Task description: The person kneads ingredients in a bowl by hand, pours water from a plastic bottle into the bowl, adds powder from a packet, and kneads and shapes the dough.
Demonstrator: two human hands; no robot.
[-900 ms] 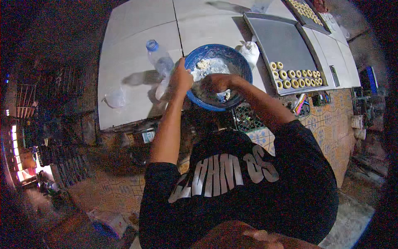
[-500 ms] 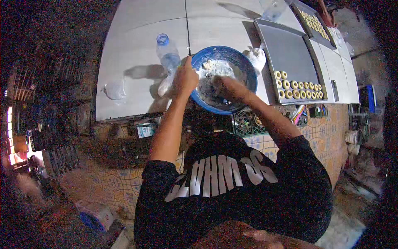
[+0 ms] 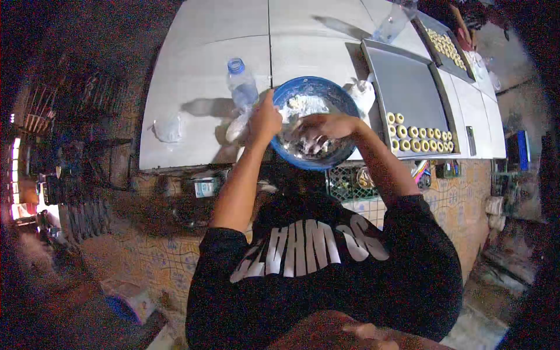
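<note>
The left hand (image 3: 266, 121) clasps the left rim of the blue basin (image 3: 344, 97) at the table (image 3: 204, 64)'s near edge, seemingly to steady it; the right hand (image 3: 326, 125) is bent inside over floury mixture (image 3: 306, 105); from where I stand, I cannot tell whether it grasps any.

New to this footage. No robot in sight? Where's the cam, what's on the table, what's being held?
Right, no robot: just a person's two bare hands. The camera is worn on the head, looking forward and down. The left hand holds the rim of a blue bowl; the right hand reaches inside, into a pale mixture. Whether its fingers grasp any is unclear. Around the bowl on the white table are a plastic bottle, a white bag and a tray of round pale pieces.
</note>
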